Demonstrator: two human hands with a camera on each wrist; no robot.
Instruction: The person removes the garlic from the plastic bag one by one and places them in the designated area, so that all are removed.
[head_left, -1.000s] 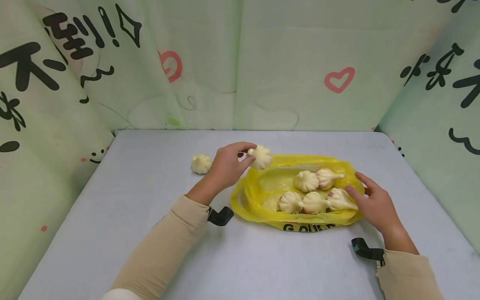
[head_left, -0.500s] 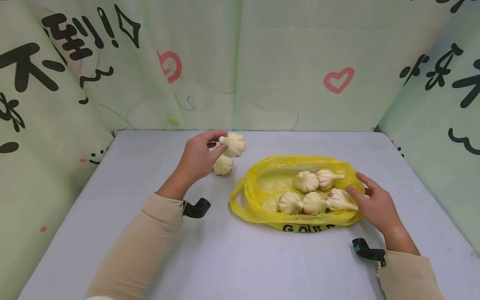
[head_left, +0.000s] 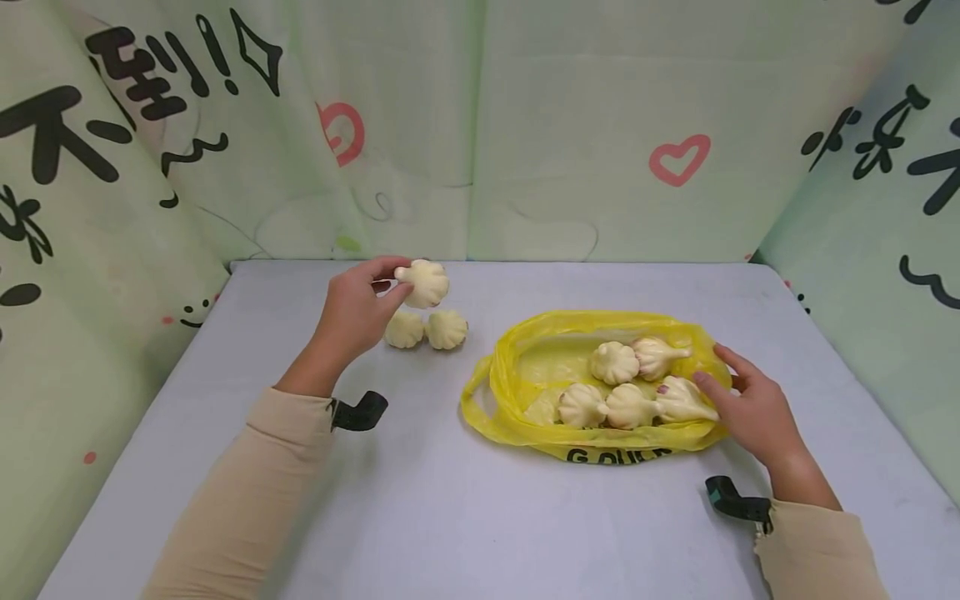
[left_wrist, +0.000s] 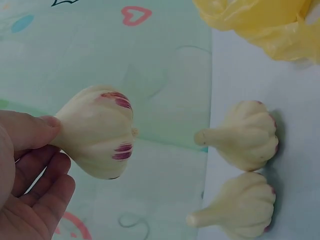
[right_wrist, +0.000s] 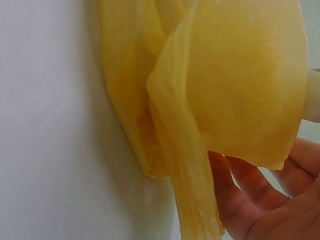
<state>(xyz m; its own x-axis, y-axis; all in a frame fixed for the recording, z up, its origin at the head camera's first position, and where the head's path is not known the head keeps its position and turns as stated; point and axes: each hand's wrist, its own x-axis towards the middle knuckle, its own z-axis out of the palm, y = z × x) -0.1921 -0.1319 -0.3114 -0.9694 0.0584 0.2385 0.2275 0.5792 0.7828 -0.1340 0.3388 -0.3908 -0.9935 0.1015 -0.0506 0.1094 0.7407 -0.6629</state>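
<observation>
A pale grey table [head_left: 450,517] stands enclosed by light green curtains [head_left: 570,125] printed with hearts and black characters.

The black lettering on the yellow bag [head_left: 615,454] is half folded under and cannot be read. In the right wrist view, the right hand [right_wrist: 265,200] is cut off by the frame's edge, and its fingertips are hidden behind the plastic.
</observation>
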